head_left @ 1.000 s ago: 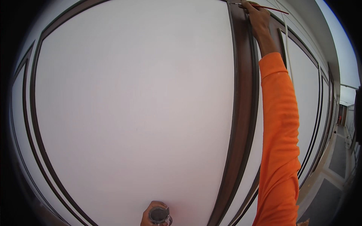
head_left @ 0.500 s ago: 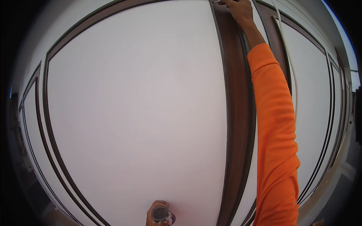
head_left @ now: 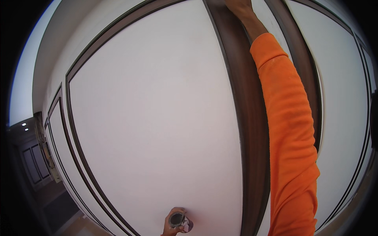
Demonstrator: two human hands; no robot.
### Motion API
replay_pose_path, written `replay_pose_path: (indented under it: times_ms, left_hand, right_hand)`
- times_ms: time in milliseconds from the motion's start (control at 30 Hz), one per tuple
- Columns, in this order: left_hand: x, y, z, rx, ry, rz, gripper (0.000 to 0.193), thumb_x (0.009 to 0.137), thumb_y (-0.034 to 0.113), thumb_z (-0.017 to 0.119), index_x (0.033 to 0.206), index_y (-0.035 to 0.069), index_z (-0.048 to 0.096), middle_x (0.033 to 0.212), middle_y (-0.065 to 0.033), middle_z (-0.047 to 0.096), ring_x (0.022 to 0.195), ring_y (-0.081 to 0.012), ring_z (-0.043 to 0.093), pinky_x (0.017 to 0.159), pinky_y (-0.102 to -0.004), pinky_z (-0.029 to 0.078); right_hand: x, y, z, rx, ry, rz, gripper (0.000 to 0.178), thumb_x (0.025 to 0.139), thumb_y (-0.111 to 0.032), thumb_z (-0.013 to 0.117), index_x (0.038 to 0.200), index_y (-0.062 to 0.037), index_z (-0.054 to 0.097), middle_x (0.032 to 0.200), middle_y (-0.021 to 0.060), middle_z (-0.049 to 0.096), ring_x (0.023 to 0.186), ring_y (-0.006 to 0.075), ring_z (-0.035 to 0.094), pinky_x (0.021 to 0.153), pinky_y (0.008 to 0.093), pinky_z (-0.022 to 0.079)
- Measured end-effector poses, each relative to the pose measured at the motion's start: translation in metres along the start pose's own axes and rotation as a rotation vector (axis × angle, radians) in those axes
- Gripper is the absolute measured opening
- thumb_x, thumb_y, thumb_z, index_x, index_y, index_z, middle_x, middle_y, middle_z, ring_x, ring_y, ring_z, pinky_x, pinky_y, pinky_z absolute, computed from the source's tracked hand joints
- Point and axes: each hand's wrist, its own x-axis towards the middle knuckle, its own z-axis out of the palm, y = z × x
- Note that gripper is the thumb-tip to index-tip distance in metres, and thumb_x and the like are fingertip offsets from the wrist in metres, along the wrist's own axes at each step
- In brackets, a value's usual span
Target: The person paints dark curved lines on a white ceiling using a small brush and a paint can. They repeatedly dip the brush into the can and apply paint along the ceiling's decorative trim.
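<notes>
Low in the picture, my left hand (head_left: 169,228) is closed around a small round can (head_left: 178,219) with dark contents, its mouth facing me. Raised to the top edge, my right hand (head_left: 238,5) reaches up over a broad dark brown wooden strip (head_left: 252,157). Its fingers are cut off by the frame, so what they hold cannot be seen. The right arm wears an orange sleeve (head_left: 289,118), which crosses in front of the strip's right side. A large white wall panel (head_left: 153,114) lies left of the strip, edged in dark trim.
A second white panel (head_left: 342,102) with dark trim stands on the right, a pale cable (head_left: 323,118) running down along its left side. At the far left, a passage with a dark panelled door (head_left: 35,163) and small ceiling lights shows.
My view has tilted and turned, bringing the left passage into sight. My right hand has slipped mostly past the top edge; earlier its fingers pinched a thin tool. The left hand still holds the can.
</notes>
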Motion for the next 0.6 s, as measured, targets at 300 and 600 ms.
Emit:
replay_pose_path:
  times_ms: [300, 600]
  left_hand:
    - [0.000, -0.072, -0.025, 0.425, -0.055, 0.013, 0.067, 0.078, 0.039, 0.078, 0.129, 0.002, 0.055, 0.128, -0.0114, 0.057, 0.122, -0.0228, 0.054, 0.105, -0.0386, 0.041]
    - [0.004, -0.122, -0.041, 0.692, -0.139, 0.028, 0.062, 0.089, 0.037, 0.069, 0.138, 0.003, 0.051, 0.136, -0.0108, 0.055, 0.129, -0.0222, 0.051, 0.111, -0.0398, 0.038]
  right_hand:
    - [-0.008, -0.008, -0.007, -0.023, -0.081, 0.067, 0.024, 0.083, -0.025, 0.076, 0.090, -0.0013, 0.078, 0.087, 0.0112, 0.078, 0.078, 0.0203, 0.073, 0.075, 0.0313, 0.058]
    - [-0.002, -0.004, -0.003, -0.034, -0.066, 0.053, 0.025, 0.084, -0.026, 0.077, 0.093, -0.0030, 0.080, 0.092, 0.0102, 0.079, 0.081, 0.0197, 0.074, 0.076, 0.0318, 0.057]
